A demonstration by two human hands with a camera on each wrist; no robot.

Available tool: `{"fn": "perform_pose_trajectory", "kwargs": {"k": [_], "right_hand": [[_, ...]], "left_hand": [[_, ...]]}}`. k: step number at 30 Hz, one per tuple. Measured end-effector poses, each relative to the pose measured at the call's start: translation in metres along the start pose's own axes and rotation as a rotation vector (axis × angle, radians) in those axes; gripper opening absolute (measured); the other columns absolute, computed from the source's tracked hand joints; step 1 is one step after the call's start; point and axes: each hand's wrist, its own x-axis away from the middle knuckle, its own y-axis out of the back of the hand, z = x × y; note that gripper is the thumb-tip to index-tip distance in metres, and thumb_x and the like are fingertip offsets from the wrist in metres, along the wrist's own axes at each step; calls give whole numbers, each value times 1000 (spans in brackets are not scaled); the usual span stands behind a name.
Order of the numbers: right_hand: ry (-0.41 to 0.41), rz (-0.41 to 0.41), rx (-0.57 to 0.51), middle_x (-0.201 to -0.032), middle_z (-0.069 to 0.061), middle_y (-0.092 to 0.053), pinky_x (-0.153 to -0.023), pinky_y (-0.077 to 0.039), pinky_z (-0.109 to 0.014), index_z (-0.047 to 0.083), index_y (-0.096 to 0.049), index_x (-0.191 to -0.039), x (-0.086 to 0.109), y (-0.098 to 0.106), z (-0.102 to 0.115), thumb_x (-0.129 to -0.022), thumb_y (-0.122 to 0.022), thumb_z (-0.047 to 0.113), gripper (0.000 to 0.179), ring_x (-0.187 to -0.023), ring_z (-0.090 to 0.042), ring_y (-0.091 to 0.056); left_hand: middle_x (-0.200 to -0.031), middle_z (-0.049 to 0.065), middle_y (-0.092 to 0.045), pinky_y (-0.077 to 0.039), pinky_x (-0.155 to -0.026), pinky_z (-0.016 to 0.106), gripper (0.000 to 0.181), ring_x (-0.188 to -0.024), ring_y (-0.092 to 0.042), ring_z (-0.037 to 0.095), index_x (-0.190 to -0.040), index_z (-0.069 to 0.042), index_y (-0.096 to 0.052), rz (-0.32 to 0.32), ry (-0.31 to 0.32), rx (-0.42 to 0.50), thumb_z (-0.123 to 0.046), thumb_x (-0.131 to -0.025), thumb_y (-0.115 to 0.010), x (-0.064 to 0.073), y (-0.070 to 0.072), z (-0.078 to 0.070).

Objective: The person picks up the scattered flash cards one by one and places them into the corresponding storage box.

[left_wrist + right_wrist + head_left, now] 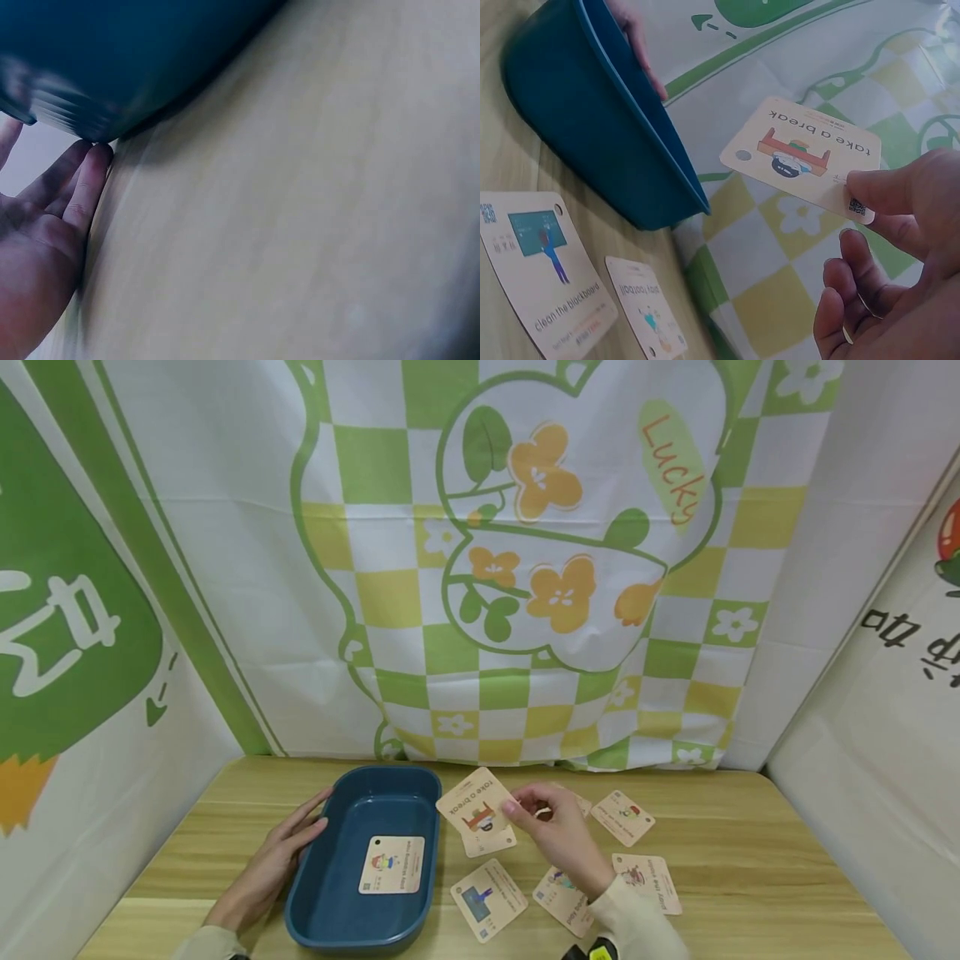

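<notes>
My right hand pinches a flashcard between thumb and fingers; it reads "take a break" and shows a figure at a desk. The raised card is just right of a dark blue plastic bin. Inside the bin lies another flashcard. At the bin's left side rests my left hand; in the left wrist view its extended fingers touch the bin's outer wall. Below the held card lie a "play football" card, partly covered in the head view, and a "clean the blackboard" card.
More flashcards lie on the wooden table around my right forearm: one partly under the wrist, one to its right, one farther back. Another is mostly hidden behind the hand. A printed curtain hangs at the back edge.
</notes>
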Motion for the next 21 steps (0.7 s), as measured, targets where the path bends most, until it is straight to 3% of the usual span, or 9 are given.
{"fn": "perform_pose_trajectory", "kwargs": {"k": [5, 12, 21], "right_hand": [[9, 8, -14, -87, -4, -66, -73, -47, -27, 5, -76, -99, -3, -11, -2, -94, -74, 17, 13, -81, -16, -57], [22, 10, -47, -85, -5, -64, -71, -45, -26, 5, -76, -97, -5, -27, -1, -94, -74, 17, 12, -78, -15, -55], [74, 33, -8, -85, -3, -65, -70, -47, -27, 5, -76, -96, -9, -47, -5, -96, -73, 19, 14, -76, -13, -56]], "left_hand": [[-159, 25, -29, -48, -95, 25, 64, -132, -48, 29, -164, -19, -22, -5, 3, 4, -37, -109, -48, 0, 0, 0], [-160, 25, -27, -46, -94, 22, 64, -137, -42, 34, -164, -19, -21, -4, 8, -3, -37, -109, -48, 1, -1, -2], [-161, 25, -25, -45, -94, 20, 65, -140, -38, 37, -164, -20, -20, -1, 22, -20, -39, -108, -47, 1, 0, -2]]}}
